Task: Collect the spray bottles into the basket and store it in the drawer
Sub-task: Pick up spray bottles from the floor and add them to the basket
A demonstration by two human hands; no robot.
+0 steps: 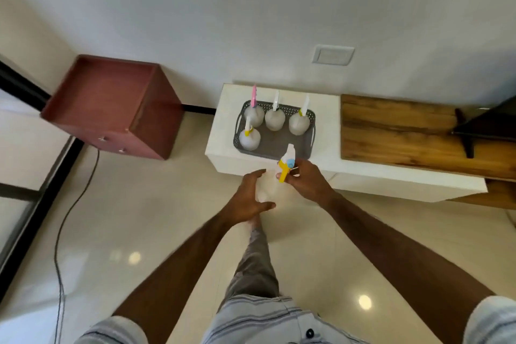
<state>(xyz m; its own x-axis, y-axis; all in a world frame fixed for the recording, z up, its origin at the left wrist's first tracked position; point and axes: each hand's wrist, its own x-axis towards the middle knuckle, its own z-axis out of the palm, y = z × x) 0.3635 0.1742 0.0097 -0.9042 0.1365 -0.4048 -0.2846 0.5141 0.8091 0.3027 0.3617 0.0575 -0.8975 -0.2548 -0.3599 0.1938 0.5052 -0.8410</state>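
A grey plastic basket stands on the white cabinet top and holds several clear spray bottles, upright, with pink, white and yellow trigger heads. In front of the cabinet I hold one more clear spray bottle with a yellow trigger and a white nozzle. My right hand grips its neck at the trigger. My left hand cups the bottle's body from the left, fingers curved around it. The bottle hangs just short of the basket's near edge.
A reddish-brown drawer unit with small knobs stands on the floor to the left. A wooden shelf adjoins the white cabinet on the right. A dark cable runs across the tiled floor at the left.
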